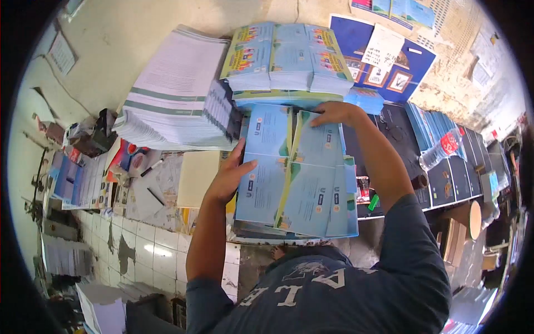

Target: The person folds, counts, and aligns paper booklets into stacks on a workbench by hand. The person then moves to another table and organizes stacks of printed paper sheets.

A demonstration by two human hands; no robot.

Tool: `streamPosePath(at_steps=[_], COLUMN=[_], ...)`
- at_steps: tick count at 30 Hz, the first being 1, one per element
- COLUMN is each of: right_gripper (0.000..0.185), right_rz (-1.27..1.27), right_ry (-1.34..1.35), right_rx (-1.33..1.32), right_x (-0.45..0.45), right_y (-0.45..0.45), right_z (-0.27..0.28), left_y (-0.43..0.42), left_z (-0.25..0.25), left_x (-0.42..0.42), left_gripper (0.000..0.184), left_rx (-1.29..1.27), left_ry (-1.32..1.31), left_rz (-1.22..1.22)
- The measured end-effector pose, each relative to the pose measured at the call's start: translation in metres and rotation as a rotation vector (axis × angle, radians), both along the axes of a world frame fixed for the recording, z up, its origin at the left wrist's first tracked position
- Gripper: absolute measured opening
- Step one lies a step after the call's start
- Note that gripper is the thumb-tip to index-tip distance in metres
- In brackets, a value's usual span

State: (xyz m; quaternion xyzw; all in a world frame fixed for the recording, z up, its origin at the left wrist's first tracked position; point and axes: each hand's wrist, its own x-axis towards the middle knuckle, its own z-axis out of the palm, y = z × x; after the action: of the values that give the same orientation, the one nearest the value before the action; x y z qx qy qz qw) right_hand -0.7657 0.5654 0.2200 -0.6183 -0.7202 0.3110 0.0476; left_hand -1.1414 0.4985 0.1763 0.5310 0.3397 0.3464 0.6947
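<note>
Light-blue printed cover sheets (311, 195) lie in overlapping layers on a pile in front of me, the right-hand ones slightly fanned and tilted. My left hand (229, 177) rests against the pile's left edge, fingers stretched along the side and thumb apart on the top sheet. At the far edge, my right hand (335, 113) has its thumb on top of the right-hand sheet and its fingers curled at the edge, partly hidden. Just behind the sheets stands a tall stack of blue and yellow covers (289, 55).
A high stack of white printed pages (172, 83) stands at the left. On the dark table (397, 133) at right are a plastic bottle (442, 149), a green object (373, 202) and more blue sheets (418, 125). Black pens (154, 196) lie on the left worktop.
</note>
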Motion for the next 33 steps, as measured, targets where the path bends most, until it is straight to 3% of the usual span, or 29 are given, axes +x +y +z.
streamPosePath(at_steps=[4,6,8,10,13,15,16,18,20,23,26,28,30,33], right_gripper=[0.066,0.071,0.087,0.103,0.107,0.105,0.105,0.102,0.094,0.073,0.067,0.064,0.061,0.06], right_rz=[-0.194,-0.393,-0.599,-0.581,-0.543,-0.711,-0.713,-0.868,-0.919,-0.994,-1.014,-1.019,-1.019,-1.096], right_ry=[0.029,0.156,0.318,0.524,0.526,0.793,0.796,0.955,0.961,0.933,0.948,0.906,0.879,0.97], right_rx=[0.065,0.409,0.594,0.473,0.333,0.132,0.126,-0.027,0.037,0.03,-0.033,-0.034,-0.022,-0.08], right_x=[-0.022,-0.026,-0.035,-0.036,-0.067,-0.084,-0.084,-0.087,-0.087,-0.095,-0.088,-0.085,-0.093,-0.098], right_y=[-0.028,-0.059,-0.11,-0.16,-0.206,-0.212,-0.206,-0.194,-0.188,-0.188,-0.181,-0.18,-0.169,-0.169], right_z=[0.031,0.037,0.028,0.0,-0.019,-0.026,-0.022,-0.013,-0.02,-0.018,-0.011,-0.01,-0.006,0.0], left_y=[-0.004,-0.004,-0.005,-0.006,-0.003,-0.001,-0.002,-0.003,0.001,0.005,0.012,0.007,0.005,-0.002], left_z=[-0.009,-0.01,-0.008,-0.001,-0.004,-0.002,-0.003,-0.012,-0.013,-0.015,-0.031,-0.034,-0.044,-0.047], left_x=[0.003,0.007,0.006,0.007,0.004,0.003,0.003,0.0,-0.002,-0.014,-0.019,-0.02,-0.019,-0.012], left_gripper=[0.085,0.085,0.085,0.085,0.084,0.083,0.082,0.082,0.083,0.086,0.09,0.096,0.102,0.109], left_rx=[0.081,0.083,0.076,0.092,0.128,0.105,0.085,0.049,0.039,0.237,0.35,0.27,0.362,0.293], left_ry=[0.054,0.054,0.055,0.118,0.178,0.14,0.084,0.031,-0.041,0.123,0.181,0.087,0.063,-0.022], left_rz=[-0.033,-0.02,0.006,-0.005,-0.015,-0.03,-0.034,-0.045,-0.054,-0.166,-0.197,-0.189,-0.142,-0.186])
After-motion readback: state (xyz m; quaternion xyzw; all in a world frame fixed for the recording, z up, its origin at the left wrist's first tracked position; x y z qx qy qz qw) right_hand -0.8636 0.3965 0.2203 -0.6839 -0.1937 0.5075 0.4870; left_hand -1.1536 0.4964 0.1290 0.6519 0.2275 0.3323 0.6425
